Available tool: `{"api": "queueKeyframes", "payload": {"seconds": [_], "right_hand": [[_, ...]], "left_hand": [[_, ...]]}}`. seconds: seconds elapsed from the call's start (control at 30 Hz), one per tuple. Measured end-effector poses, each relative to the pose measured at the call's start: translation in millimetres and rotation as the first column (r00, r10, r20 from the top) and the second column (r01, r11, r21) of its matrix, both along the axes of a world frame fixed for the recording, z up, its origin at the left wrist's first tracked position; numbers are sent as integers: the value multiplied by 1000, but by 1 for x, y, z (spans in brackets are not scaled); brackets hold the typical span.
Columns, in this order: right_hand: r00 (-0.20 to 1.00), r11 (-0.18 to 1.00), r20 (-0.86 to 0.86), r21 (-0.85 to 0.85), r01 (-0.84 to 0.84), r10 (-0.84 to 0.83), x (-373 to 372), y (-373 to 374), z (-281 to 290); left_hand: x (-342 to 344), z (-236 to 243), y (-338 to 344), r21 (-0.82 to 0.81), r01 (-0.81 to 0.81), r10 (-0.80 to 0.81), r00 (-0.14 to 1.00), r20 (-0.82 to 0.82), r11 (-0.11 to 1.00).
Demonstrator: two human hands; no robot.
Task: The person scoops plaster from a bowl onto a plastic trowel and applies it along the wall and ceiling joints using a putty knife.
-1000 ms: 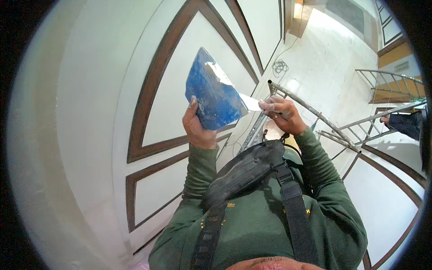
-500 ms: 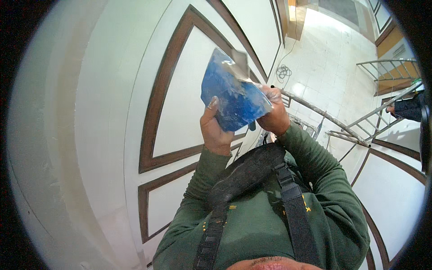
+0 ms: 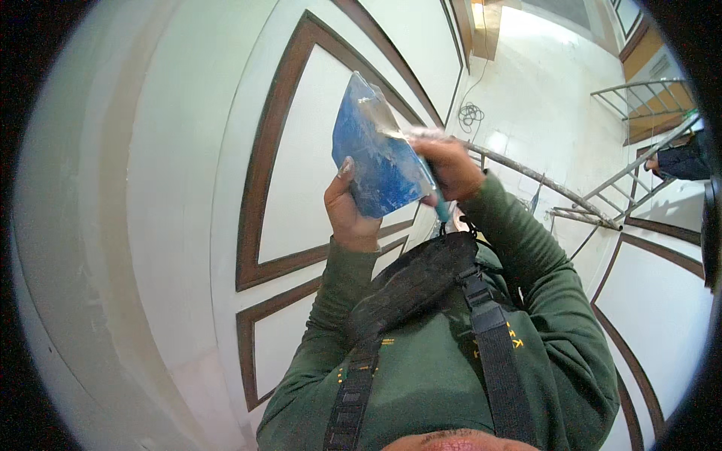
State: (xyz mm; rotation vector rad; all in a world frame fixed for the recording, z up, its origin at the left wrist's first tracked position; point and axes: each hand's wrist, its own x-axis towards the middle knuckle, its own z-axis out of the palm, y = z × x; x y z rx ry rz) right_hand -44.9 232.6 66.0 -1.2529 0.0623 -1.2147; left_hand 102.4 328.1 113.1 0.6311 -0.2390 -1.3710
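My left hand (image 3: 351, 209) is closed on a blue board (image 3: 376, 169), its thumb lying over the near left corner. Pale, whitish filler is smeared across the board's face, which tilts up toward me. At the board's right edge, my right hand (image 3: 453, 167) is wrapped round a putty knife by its teal handle (image 3: 441, 201); the fingers are blurred. Whitish residue coats both hands. A greyish, shiny patch near the board's upper right edge may be the knife's blade, but I cannot tell for sure.
A white wall (image 3: 177, 150) with brown panel moulding (image 3: 252, 188) rises close on my left. Metal scaffold bars (image 3: 541, 180) stand to the right over a pale tiled floor (image 3: 545, 90). A coiled cable (image 3: 471, 114) lies on that floor. Another person's dark sleeve (image 3: 681, 156) shows at far right.
My right hand has turned and shifted slightly left and up along the board's edge. More of the teal handle shows, and the grey blade no longer stands out beyond the board.
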Motion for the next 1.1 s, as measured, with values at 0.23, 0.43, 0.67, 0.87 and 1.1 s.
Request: {"api": "queueKeyframes", "payload": {"seconds": [0.23, 0.43, 0.67, 0.87, 1.1], "right_hand": [[878, 946, -421, 309, -95, 225, -54, 0, -9], [774, 815, -526, -580, -24, -352, -99, -37, 77], [589, 521, -521, -832, -189, -617, -100, -26, 150], [559, 437, -507, -859, -266, -656, -95, -19, 165], [486, 329, -443, -894, -305, -753, -89, -1, 180]], "left_hand": [[28, 15, 13, 19, -151, 147, 982, 118, 988], [42, 38, 29, 62, -114, 92, 957, 274, 992], [45, 33, 32, 106, -15, -8, 976, 216, 994], [32, 41, 33, 122, -12, -23, 960, 280, 993], [33, 42, 37, 133, -86, 38, 944, 327, 987]]}}
